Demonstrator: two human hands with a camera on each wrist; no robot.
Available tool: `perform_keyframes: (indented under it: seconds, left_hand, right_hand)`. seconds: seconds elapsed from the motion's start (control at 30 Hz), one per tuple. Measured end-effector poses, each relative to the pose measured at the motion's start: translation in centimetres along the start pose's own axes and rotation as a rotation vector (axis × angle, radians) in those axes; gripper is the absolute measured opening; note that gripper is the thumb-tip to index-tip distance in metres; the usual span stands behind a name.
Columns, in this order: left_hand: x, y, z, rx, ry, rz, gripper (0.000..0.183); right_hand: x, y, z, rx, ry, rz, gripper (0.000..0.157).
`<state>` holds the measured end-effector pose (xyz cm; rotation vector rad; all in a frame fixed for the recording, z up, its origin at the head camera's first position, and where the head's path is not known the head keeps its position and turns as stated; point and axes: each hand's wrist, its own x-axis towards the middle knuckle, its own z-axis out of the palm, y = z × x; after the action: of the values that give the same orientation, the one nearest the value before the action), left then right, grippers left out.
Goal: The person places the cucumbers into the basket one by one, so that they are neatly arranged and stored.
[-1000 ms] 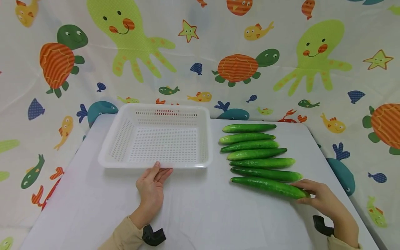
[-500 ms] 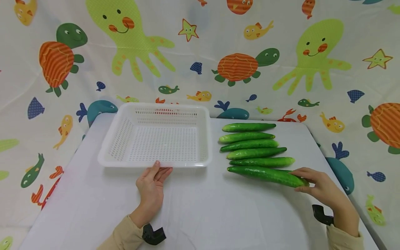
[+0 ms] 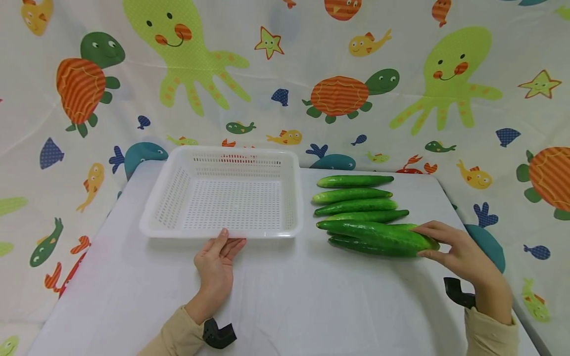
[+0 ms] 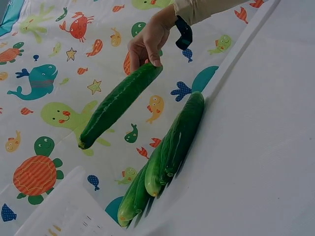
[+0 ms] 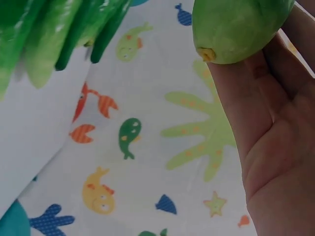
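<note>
fingers of the left hand (image 3: 216, 269) pinch the white basket (image 3: 238, 202) by its near rim, likely steadying it; those of the right hand (image 3: 463, 254) grip a cucumber (image 3: 378, 234) by one end, above other cucumbers (image 3: 356, 207) on the surface (image 3: 347, 306).

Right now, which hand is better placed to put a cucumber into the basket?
The right hand, probably: it holds a cucumber raised off the table, while the left hand holds the basket by its rim.

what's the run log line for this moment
left hand: holds basket by rim | right hand: holds cucumber aloft | other cucumbers: on table
</note>
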<state>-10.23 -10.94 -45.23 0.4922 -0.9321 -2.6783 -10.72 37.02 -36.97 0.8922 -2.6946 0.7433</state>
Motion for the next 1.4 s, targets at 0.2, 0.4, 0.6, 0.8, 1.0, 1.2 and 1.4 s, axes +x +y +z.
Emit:
perform_keyframes:
  seconds: [0.2, 0.4, 0.6, 0.8, 1.0, 1.2, 1.4]
  left_hand:
    - [0.1, 0.0, 0.0, -0.002, 0.007, 0.000, 0.013]
    - [0.0, 0.0, 0.0, -0.009, 0.015, -0.003, 0.013]
    - [0.0, 0.1, 0.1, -0.006, 0.014, -0.007, 0.012]
    - [0.0, 0.0, 0.1, -0.008, 0.018, -0.011, 0.012]
    - [0.0, 0.0, 0.1, -0.010, 0.011, -0.009, 0.014]
    - [0.0, 0.0, 0.0, -0.007, 0.006, -0.009, 0.015]
    - [0.0, 0.0, -0.1, -0.014, 0.003, -0.011, 0.016]
  right_hand:
    - [1.8, -0.8, -0.6, 0.039, -0.005, -0.075, 0.067]
    - [3.9, -1.8, -0.6, 0.032, 0.011, -0.112, 0.067]
    - [6.2, -2.7, -0.3, 0.018, 0.012, -0.131, 0.064]
    - [9.2, -3.2, 0.3, -0.006, 0.003, -0.104, 0.057]
    - [12.6, -4.0, 0.9, -0.036, -0.026, -0.089, 0.050]
    - [16.1, -5.4, 1.7, 0.003, -0.077, -0.036, 0.044]
    - [19.5, -6.5, 2.4, 0.004, -0.130, -0.008, 0.044]
